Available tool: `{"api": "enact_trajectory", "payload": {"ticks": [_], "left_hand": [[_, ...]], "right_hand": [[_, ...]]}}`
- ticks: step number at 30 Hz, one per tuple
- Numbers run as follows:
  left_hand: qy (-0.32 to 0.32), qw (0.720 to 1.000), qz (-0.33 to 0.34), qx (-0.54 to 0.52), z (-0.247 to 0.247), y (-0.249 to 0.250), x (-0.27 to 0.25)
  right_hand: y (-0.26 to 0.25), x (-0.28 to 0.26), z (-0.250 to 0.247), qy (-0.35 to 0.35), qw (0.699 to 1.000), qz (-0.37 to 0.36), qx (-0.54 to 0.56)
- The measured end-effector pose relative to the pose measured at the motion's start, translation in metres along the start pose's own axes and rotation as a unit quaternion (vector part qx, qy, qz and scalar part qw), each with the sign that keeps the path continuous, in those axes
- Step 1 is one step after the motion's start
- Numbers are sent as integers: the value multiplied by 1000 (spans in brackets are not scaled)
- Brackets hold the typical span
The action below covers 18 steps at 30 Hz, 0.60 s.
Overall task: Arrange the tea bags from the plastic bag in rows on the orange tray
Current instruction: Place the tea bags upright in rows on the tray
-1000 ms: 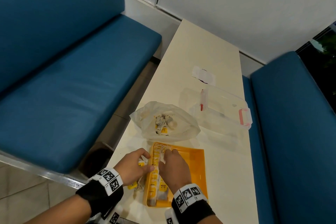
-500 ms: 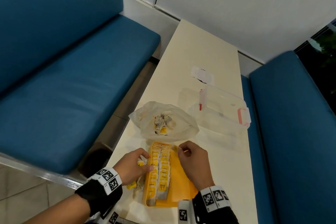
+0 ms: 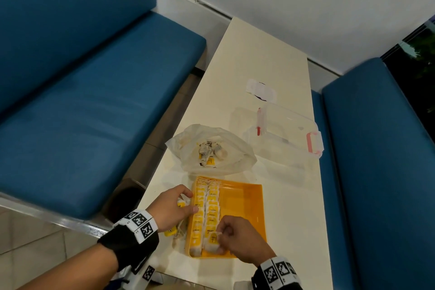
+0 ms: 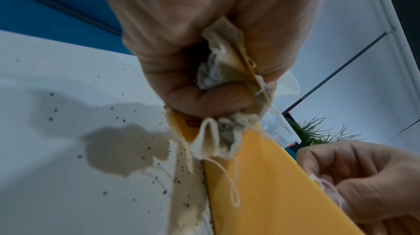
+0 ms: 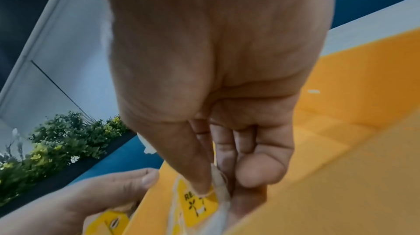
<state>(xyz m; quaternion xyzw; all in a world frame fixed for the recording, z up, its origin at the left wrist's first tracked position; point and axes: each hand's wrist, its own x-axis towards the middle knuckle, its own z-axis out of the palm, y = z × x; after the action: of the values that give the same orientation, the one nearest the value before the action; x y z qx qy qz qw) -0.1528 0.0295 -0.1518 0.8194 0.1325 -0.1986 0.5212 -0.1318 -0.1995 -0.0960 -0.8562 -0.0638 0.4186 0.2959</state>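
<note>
Right hand [image 3: 237, 238]: has come from the far end of the shallow orange plastic tray [image 3: 244, 200] to its near end, fingers pinching a yellow-tagged paper tea bag [image 3: 213, 239] at the second row's foot
Left hand [image 3: 171, 207]: stays at the tray's left rim, fingers clenched round a bunch of spare tea bags [image 4: 225, 70]
Clear plastic bag [image 3: 211, 150]: on the cream bench [image 3: 270, 59] beyond the tray, more bags inside
Meaning: second row looks nearly full; a third seems next

Tea bags in plastic bag [image 3: 211, 152]: small tangled heap, count unreadable. Bunch of tea bags [image 4: 223, 77] in left hand [image 3: 170, 207] mostly covered by curled fingers; number unclear. Right hand [image 3: 240, 239] hides near right part of orange tray [image 3: 242, 205]; tag print [image 5: 197, 204] on pinched bag cut off after "RE".
</note>
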Motion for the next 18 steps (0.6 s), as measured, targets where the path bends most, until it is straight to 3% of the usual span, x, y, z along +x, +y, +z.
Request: {"api": "enact_trajectory", "payload": {"ticks": [18], "left_hand": [[11, 1000, 0, -10, 3, -2, -2]], "right_hand": [[10, 18, 29, 46, 994, 20, -102]]}}
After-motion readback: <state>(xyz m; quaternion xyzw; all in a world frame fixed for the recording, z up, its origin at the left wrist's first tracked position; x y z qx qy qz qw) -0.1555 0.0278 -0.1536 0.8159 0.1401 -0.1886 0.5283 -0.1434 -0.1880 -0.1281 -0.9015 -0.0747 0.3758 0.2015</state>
